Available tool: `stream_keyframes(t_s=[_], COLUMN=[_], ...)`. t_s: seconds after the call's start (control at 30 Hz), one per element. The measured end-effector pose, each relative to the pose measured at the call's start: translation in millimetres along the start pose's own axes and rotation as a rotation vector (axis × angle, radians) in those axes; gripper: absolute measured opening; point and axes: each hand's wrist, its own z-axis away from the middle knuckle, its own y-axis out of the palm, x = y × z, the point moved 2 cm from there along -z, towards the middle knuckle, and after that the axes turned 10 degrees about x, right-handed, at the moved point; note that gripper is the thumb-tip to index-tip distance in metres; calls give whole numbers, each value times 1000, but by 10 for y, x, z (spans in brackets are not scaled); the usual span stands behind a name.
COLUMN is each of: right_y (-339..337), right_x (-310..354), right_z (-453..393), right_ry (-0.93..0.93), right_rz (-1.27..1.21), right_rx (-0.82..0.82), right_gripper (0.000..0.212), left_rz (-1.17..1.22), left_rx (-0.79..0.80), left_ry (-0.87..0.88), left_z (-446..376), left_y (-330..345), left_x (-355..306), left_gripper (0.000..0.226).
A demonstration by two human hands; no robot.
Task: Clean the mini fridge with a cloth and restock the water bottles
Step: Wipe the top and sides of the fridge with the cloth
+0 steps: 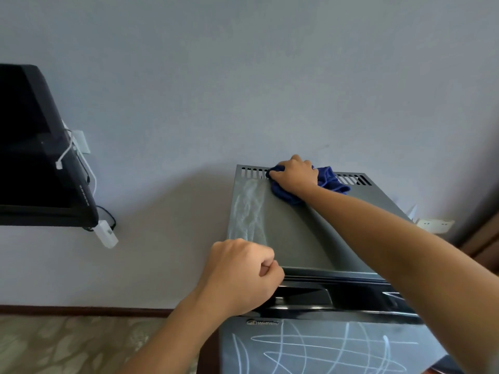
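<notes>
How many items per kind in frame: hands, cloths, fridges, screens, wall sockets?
Hands: 2, left hand and right hand
Blue cloth: 1
Mini fridge: 1
Black screen: 1
Wall sockets: 2, left socket and right socket
Water bottles: 0 in view
Total: 7

Two bare forearms, no sleeves, no jewellery visible

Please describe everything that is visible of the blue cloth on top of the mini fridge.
The blue cloth is a soft, fuzzy fabric, deep blue, bunched into a crumpled wad rather than spread flat. It lies at the back of the grey fridge top, over the row of vent slots near the wall. The right hand presses on it and covers its middle, so folds stick out left, front and right. Its full shape cannot be seen.
</notes>
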Motion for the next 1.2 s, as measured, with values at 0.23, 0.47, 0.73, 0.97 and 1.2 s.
stream_keyframes(t_s=[0.23,0.47,0.73,0.97,1.2], right_y=[30,27,91,45,53], right_x=[3,-46,274,222,177], right_z=[1001,2642,2066,342,-123], right_ry=[-171,-404,-361,-63,2], right_rz=[-32,-107,-86,-15,7], right_rx=[-69,-179,-118,-38,-11], right_gripper=[29,33,45,37,40], left_rz=[-22,51,47,-42,-63], left_rx=[-16,-67,-90,-41,-48], left_ry=[-7,58,81,37,23], left_z=[16,113,131,124,83], left_y=[16,-18,-46,-37,-28], left_x=[0,-34,-18,-20,-16], left_gripper=[38,44,37,41,40])
